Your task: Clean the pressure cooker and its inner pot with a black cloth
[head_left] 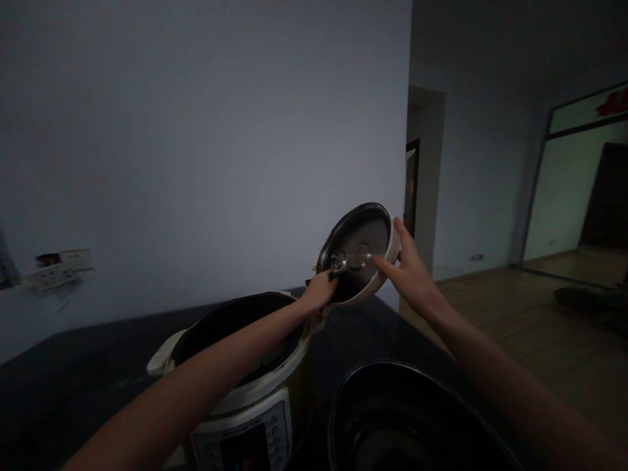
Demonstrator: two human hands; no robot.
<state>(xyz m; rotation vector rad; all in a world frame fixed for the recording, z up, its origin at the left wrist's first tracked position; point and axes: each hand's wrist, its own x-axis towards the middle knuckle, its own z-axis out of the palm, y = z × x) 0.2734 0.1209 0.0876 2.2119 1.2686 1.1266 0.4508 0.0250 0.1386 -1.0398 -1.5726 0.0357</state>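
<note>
A round pressure cooker lid (360, 282) is held up on its edge, its metal inner side facing me. My right hand (409, 267) grips its pale rim, thumb on the inner face and fingers behind. My left hand (320, 289) is closed at the lid's left inner side, by a small shiny fitting. What its fingers pinch is too dark and small to name. Below my left arm stands the electric pressure cooker (279, 378), uncovered, with a pale rim, a side handle and a front control panel. The arm hides part of its dark inside.
A large dark pan (417, 418) stands to the right of the cooker on the black countertop (63, 366). A pale wall (220, 144) rises behind. Wall sockets (61, 269) are at left. Past the wall's corner at right lies a wooden floor (515, 320).
</note>
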